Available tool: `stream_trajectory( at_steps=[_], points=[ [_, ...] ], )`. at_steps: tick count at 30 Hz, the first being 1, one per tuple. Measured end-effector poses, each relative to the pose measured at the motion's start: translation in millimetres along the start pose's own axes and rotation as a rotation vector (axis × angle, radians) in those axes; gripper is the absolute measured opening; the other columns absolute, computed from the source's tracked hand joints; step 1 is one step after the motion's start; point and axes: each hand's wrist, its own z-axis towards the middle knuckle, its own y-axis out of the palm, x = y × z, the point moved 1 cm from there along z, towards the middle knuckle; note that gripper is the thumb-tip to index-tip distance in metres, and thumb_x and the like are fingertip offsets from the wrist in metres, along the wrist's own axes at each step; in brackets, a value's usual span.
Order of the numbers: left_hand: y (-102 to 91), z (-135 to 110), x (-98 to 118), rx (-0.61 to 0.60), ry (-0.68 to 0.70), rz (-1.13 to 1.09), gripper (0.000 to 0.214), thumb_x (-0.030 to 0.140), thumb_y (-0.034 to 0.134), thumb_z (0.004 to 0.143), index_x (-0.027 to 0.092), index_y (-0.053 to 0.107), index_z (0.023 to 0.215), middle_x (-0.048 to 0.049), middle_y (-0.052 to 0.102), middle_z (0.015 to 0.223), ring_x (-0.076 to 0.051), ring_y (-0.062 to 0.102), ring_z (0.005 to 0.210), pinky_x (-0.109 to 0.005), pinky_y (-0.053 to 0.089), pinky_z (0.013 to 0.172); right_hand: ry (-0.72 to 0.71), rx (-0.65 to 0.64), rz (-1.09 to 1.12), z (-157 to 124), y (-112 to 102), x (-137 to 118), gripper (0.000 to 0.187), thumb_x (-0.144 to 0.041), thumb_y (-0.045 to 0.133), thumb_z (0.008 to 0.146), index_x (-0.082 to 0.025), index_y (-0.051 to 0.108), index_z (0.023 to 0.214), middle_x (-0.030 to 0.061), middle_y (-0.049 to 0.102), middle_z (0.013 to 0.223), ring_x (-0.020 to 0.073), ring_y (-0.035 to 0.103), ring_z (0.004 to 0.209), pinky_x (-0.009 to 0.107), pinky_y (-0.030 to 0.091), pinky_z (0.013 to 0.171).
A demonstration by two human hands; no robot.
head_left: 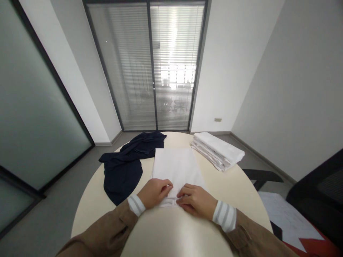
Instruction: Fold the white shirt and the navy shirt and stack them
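A white folded cloth (175,164) lies flat in the middle of the round cream table (241,185). My left hand (154,192) and my right hand (195,200) rest side by side on the cloth's near edge. The fingers of both are curled and pinch that hem. Brown sleeves with striped cuffs cover my wrists.
A crumpled dark navy garment (125,164) lies on the table's left part. A stack of folded white cloths (217,150) sits at the back right. A black chair (316,192) stands to the right, with a white and red sheet (292,221) below it. Glass doors with blinds are behind.
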Motion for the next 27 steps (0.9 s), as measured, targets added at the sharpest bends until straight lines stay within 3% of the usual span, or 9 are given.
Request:
stream_trajectory(
  at_steps=[2,6,10,16,20,23,27],
  points=[
    [-3.6,4,-6,-0.027,-0.013,-0.005,0.018,0.034,0.057,0.094,0.021,0.067,0.102,0.0023,0.065,0.071,-0.014,0.060,0.063,-0.025,0.042,0.063,0.032,0.010,0.088,0,1,-1,0.022,-0.012,0.060,0.087,-0.024,0.075,0.098,0.0027,0.072,0.096,0.0165,0.062,0.089,0.027,0.050,0.079],
    [-4.6,1,-8,-0.106,0.189,0.131,0.028,0.042,0.072,0.080,0.021,0.064,0.098,0.0001,0.067,0.084,-0.017,0.062,0.075,-0.027,0.043,0.065,0.087,0.035,0.157,0,3,-2,0.017,-0.010,0.061,0.085,-0.021,0.072,0.092,0.0031,0.070,0.090,0.0161,0.062,0.089,0.026,0.048,0.079],
    [1.9,-6,-2,-0.108,0.274,0.347,0.014,0.031,0.061,0.087,0.021,0.061,0.097,-0.0026,0.066,0.093,-0.019,0.062,0.081,-0.027,0.043,0.063,0.035,0.039,0.018,0,6,-4,0.010,-0.018,0.060,0.089,-0.020,0.070,0.092,0.0029,0.068,0.086,0.0160,0.059,0.083,0.027,0.044,0.073],
    [12.9,-6,-2,0.028,0.406,0.534,0.010,0.019,0.050,0.090,0.019,0.056,0.083,-0.0037,0.061,0.076,-0.018,0.059,0.071,-0.028,0.044,0.057,-0.092,0.003,-0.326,1,1,-13,0.015,-0.026,0.056,0.095,-0.021,0.068,0.086,0.0031,0.065,0.081,0.0183,0.053,0.080,0.033,0.037,0.070],
    [11.9,-6,-2,0.069,0.497,0.510,0.014,0.018,0.047,0.091,0.020,0.056,0.081,-0.0030,0.059,0.071,-0.018,0.058,0.066,-0.028,0.045,0.056,-0.063,0.012,-0.325,1,-5,-17,0.012,-0.027,0.061,0.091,-0.023,0.070,0.085,0.0052,0.066,0.107,0.0227,0.053,0.098,0.037,0.039,0.081],
    [9.1,-7,1,0.001,0.500,0.445,0.014,0.019,0.050,0.090,0.020,0.058,0.078,-0.0037,0.062,0.071,-0.018,0.060,0.067,-0.027,0.045,0.057,-0.019,0.006,-0.268,0,-2,-16,0.011,-0.023,0.060,0.091,-0.023,0.071,0.089,0.0044,0.066,0.117,0.0211,0.055,0.100,0.034,0.042,0.080],
    [4.3,-4,-1,-0.057,0.350,0.266,0.017,0.025,0.054,0.090,0.019,0.064,0.078,-0.0025,0.067,0.066,-0.017,0.062,0.060,-0.026,0.045,0.057,-0.029,-0.019,-0.211,0,3,-13,0.013,-0.020,0.058,0.090,-0.021,0.071,0.091,0.0044,0.070,0.099,0.0184,0.060,0.089,0.030,0.046,0.075]
  ],
)
